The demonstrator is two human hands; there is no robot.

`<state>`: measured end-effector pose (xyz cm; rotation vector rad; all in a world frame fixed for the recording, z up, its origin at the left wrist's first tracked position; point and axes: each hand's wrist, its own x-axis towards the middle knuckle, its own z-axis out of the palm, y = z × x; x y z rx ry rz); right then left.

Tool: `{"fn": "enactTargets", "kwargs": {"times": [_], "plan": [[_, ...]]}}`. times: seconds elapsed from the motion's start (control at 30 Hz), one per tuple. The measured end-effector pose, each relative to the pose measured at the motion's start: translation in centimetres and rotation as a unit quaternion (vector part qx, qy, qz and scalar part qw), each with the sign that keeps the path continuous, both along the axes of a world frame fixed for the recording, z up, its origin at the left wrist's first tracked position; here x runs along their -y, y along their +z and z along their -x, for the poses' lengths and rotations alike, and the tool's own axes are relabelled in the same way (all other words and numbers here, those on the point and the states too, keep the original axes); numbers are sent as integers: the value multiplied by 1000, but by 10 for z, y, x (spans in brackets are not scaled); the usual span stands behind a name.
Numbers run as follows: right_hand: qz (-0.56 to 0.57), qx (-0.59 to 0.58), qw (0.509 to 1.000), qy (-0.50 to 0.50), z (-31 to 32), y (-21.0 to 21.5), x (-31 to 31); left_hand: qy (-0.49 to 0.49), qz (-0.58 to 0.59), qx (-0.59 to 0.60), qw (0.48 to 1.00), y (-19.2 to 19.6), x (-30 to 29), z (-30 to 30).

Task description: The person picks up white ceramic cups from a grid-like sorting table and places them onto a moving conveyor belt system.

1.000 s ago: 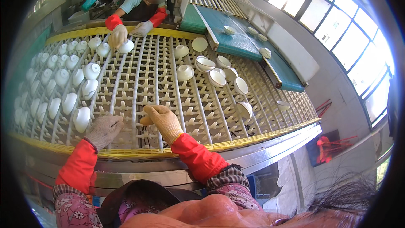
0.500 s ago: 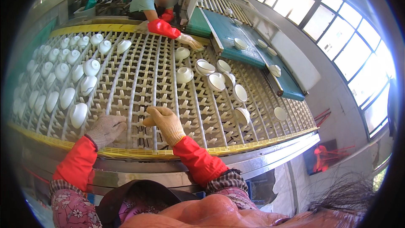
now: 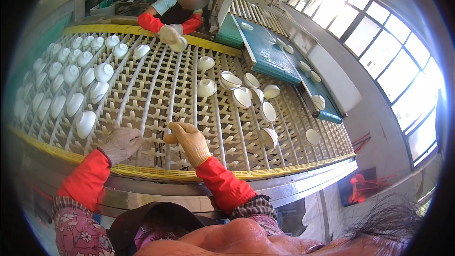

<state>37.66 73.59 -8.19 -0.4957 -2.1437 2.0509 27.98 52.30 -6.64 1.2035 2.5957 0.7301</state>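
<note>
The left hand is unclear, the right hand narrowly parted, empty; the bowl looks brittle, best held by rim.

Open lane ahead, crowding on both flanks

Between the left hand and the right hand is a gap with no bowl in it. From there a bowl-free lane runs away across the pegged rack, though its ribs and upright pegs leave no smooth surface for a low pass. At the lane's far end, a co-worker's gloved hand with a bowl blocks the way. Just beyond the left hand sits the nearest white bowl, with packed rows farther left. Well right of the right hand, a bowl cluster obstructs; pegs alone lie between.
</note>
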Motion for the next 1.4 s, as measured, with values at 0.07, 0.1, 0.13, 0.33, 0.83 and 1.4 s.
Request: {"fn": "enactTargets", "kwargs": {"times": [0.07,0.1,0.13,0.33,0.83,1.4], "plan": [[-10,1,1000,1,-1,-3,-5,-1,-1,-12,1000,-4,-3,1],[-4,-1,1000,7,0,-6,-7,-1,-9,-17,1000,-7,-4,2],[1,-4,1000,13,0,-8,-10,0,-16,-22,1000,-10,-5,3],[19,3,1000,15,-6,-5,-14,19,-34,-49,998,-19,-9,4],[7,10,1000,21,-19,4,-28,89,-44,7,995,14,-27,-21],[4,10,1000,19,-23,-8,-45,84,-57,-21,995,11,-35,-22]]}}
